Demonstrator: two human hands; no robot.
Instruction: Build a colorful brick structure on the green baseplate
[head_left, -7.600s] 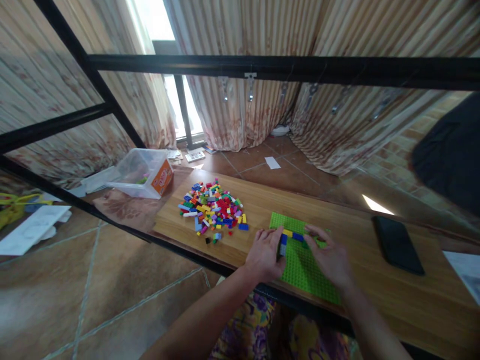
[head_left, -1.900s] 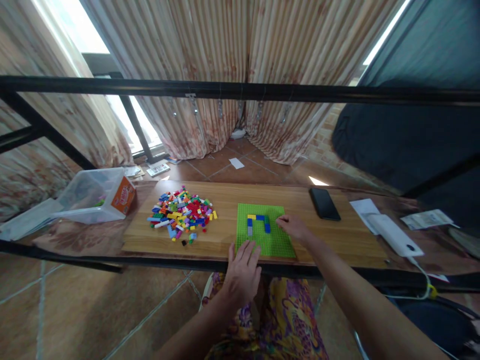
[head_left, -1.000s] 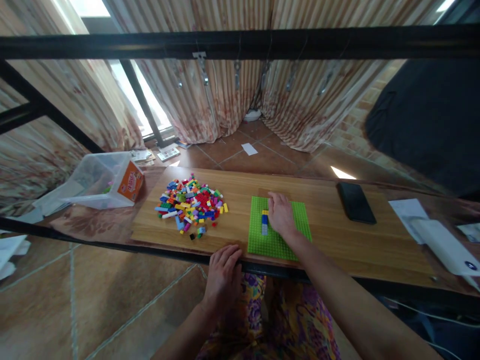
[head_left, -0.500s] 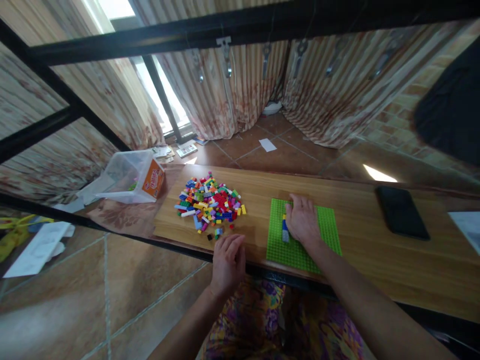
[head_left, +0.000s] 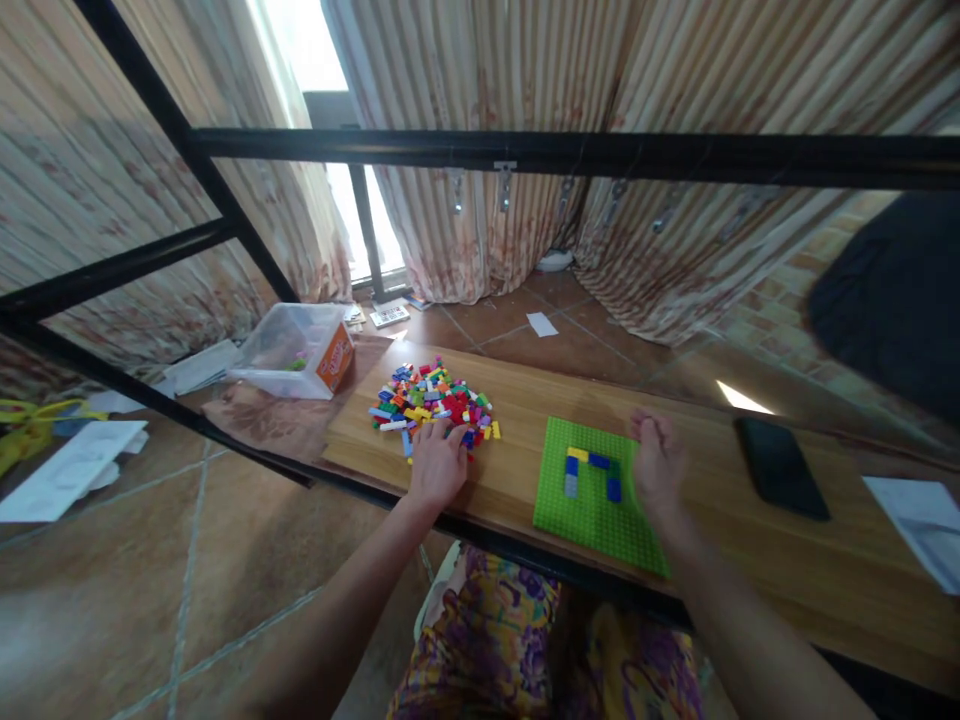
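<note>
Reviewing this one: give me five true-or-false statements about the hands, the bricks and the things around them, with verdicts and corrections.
1. The left hand is at the pile of loose bricks. True.
2. A yellow brick sits on the green baseplate. True.
3. The right hand covers that yellow brick. False: it is at the baseplate's right edge, and the yellow brick shows plainly.
4. The black phone lies left of the baseplate. False: it lies to the right.
5. The clear plastic box bears an orange label. True.
</note>
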